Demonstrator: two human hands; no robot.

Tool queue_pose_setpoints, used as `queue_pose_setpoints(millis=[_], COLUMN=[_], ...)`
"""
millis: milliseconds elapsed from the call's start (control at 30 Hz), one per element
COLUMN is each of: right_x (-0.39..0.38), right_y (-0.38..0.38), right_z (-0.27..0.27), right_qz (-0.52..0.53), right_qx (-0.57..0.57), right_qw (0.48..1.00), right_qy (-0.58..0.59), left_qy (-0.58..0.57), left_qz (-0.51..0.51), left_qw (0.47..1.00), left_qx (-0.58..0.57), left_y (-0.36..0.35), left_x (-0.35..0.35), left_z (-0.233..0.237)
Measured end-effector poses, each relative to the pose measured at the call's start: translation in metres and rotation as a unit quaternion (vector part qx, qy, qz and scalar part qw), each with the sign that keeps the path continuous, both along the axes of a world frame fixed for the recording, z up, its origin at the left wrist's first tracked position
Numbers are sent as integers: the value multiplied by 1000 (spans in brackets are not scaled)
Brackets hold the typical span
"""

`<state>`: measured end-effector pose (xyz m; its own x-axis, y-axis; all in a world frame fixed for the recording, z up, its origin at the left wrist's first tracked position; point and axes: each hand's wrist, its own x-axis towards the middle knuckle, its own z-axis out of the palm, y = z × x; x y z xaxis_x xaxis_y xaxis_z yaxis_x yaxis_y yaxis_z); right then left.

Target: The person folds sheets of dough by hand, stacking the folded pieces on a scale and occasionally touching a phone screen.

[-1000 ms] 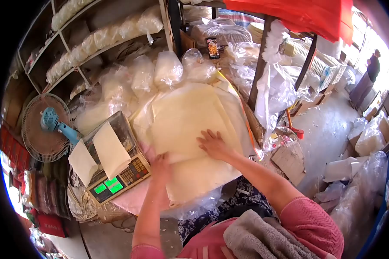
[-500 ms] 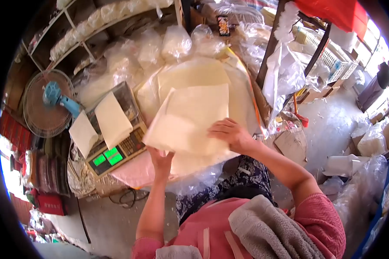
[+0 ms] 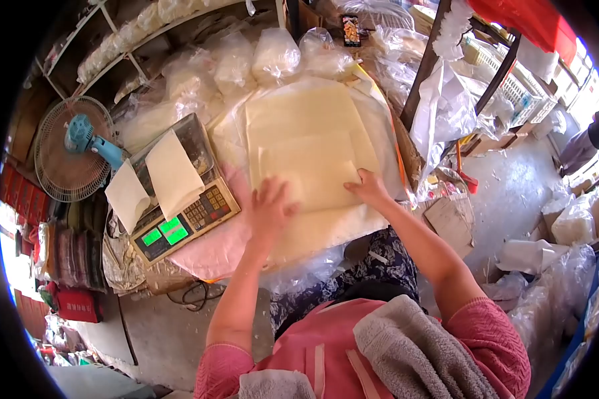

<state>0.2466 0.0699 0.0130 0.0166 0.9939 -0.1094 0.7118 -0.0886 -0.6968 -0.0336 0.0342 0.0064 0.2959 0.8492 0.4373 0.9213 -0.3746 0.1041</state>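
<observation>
Pale cream sheets (image 3: 306,126) lie flat on the cloth-covered table, with a smaller sheet (image 3: 309,166) on top near my body. Over the left edge of the smaller sheet is my left hand (image 3: 271,205), slightly blurred, with its fingers spread and nothing in it. My right hand (image 3: 368,188) is at the right edge of that sheet, thumb and fingers apart, its fingertips on the sheet. To the left stands a digital scale (image 3: 203,206) with green displays, and two folded cream pieces (image 3: 173,169) rest across it.
A blue fan (image 3: 80,136) stands at the left. Filled clear plastic bags (image 3: 275,54) line the back of the table, with a phone (image 3: 351,30) behind. White crates (image 3: 512,93) and a person in dark clothing (image 3: 582,146) are at the right.
The smaller sheet, lifted and curled before, now lies flat on the stack. My left hand has moved from under its edge to above it, fingers spread. My right hand has moved slightly right.
</observation>
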Motion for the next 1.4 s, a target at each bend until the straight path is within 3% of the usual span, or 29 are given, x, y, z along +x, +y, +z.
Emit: queue_pose_setpoints(millis=[67, 100, 200, 300, 367, 400, 467, 500, 533, 567, 633, 667, 733, 767, 800, 867, 967, 1067, 1200, 1300, 1400], right_x=[-1, -1, -16, -9, 10, 20, 38, 43, 37, 34, 28, 18, 12, 10, 7, 1, -18, -28, -25, -13, -1], right_y=[-1, -2, -16, -19, -10, -3, 3, 5, -3, 2, 13, 17, 29, 33, 35, 34, 25, 12, 19, 23, -15], right_z=[-2, -3, 32, 32, 35, 36, 45, 47, 33, 30, 29, 31, 20, 17, 21, 31, 13, -3, -23, -13, 31], right_qz=[11, 17, 119, 255, 320, 353, 347, 340, 217, 160, 41, -2, -21, -32, -32, -37, 32, 104, 112, 46, -76], right_qx=[31, 46, 263, 104, 125, 135, 13, -48, 39, -6, -96, -71, -45, -32, -32, -28, 234, 256, 251, 266, 105], right_qw=[999, 998, 939, 918, 898, 886, 929, 938, 960, 976, 990, 995, 998, 999, 998, 992, 933, 920, 925, 947, 991], right_qy=[30, 44, -186, -285, -275, -269, -124, -50, 175, 148, 90, 73, 24, 0, -39, -117, -272, -279, -262, -172, -39], left_qy=[54, 56, 62, 49, 16, -33, -129, -193, -257, -319, -387, -419, -238, -139, -104, -59, -47, -36, -4, 53, 71], left_qz=[-26, -36, -67, -115, -154, -128, -73, -67, -60, -53, 75, 139, 76, 41, 26, 52, 64, 67, 67, 50, 58], left_qw=[992, 991, 987, 981, 974, 965, 926, 923, 916, 904, 884, 867, 967, 988, 992, 990, 989, 992, 993, 989, 981], left_qx=[-115, -119, -131, -151, -167, -228, -347, -325, -303, -278, -249, -230, -49, 45, -66, -114, -126, -103, -100, -126, -172], left_y=[-13, -11, 1, 20, 34, 32, 22, 24, 26, 28, 37, 42, 62, 72, 75, 68, 62, 63, 66, 66, 49], left_x=[9, 8, -3, -21, -38, -38, -39, -43, -48, -50, -21, -8, -4, -1, 3, 10, 16, 16, 18, 15, 15], left_z=[8, 7, -3, -6, -7, 10, 55, 50, 41, 35, 45, 49, 9, -8, -12, -14, -22, -30, -21, -1, 33])
